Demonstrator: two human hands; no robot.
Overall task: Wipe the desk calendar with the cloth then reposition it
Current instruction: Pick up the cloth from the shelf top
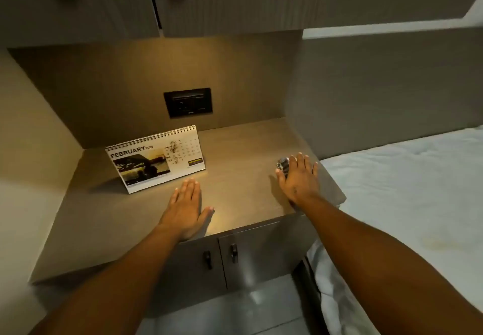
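Both hands lie flat on the tabletop (pixel 235 152), fingers extended. The desk calendar (pixel 156 158) stands just beyond the left hand (pixel 184 210) fingertips; the cloth (pixel 282 165) lies under the right hand (pixel 299 178) fingertips.

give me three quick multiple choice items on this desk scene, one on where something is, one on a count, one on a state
1. Where does the white spiral-bound desk calendar stand on the brown wooden desk top?
A. back left
B. front right
C. on the bed

2. How many small black handles show on the grey cabinet doors below?
A. one
B. two
C. four

3. What is the left hand doing?
A. gripping the calendar
B. lying flat and open on the desk
C. pulling a handle

Answers:
1 A, it stands below the black wall socket, left of both hands.
2 B, one handle per door.
3 B, fingers are stretched out, holding nothing; the right hand reaches the small dark crumpled cloth.
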